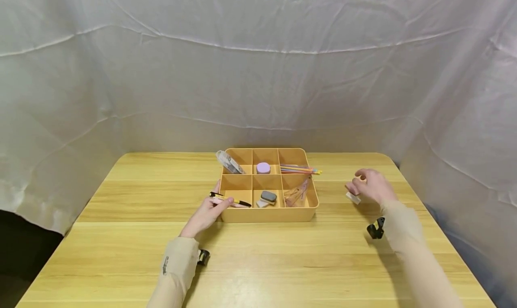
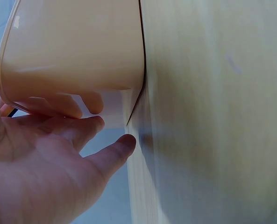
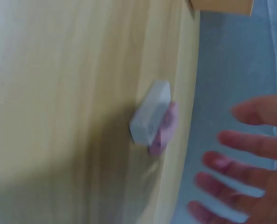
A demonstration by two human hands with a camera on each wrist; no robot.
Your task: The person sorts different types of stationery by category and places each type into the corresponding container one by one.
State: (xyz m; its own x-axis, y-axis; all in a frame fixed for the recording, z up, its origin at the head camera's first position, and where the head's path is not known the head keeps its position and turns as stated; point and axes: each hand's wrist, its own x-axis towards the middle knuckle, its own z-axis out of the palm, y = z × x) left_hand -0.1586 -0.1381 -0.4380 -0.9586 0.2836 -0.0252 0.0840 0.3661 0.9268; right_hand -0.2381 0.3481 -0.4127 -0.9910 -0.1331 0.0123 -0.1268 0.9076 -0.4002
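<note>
My left hand holds the tan organizer box at its front left corner, thumb over the rim. Against the outer side wall lie fingers in the left wrist view. Pens, one a yellow-and-black pen, lie across that corner under the thumb, their ends past the left wall. My right hand hovers with spread fingers above the table's right side. Below it a white block and a small pink piece lie together on the table, apart from the fingers in the right wrist view.
The box has six compartments. They hold a clear-and-grey pen-shaped item, a lilac round-cornered item, colored sticks reaching past the right wall, a grey eraser-like block and a pinkish packet. A pale curtain hangs behind the table.
</note>
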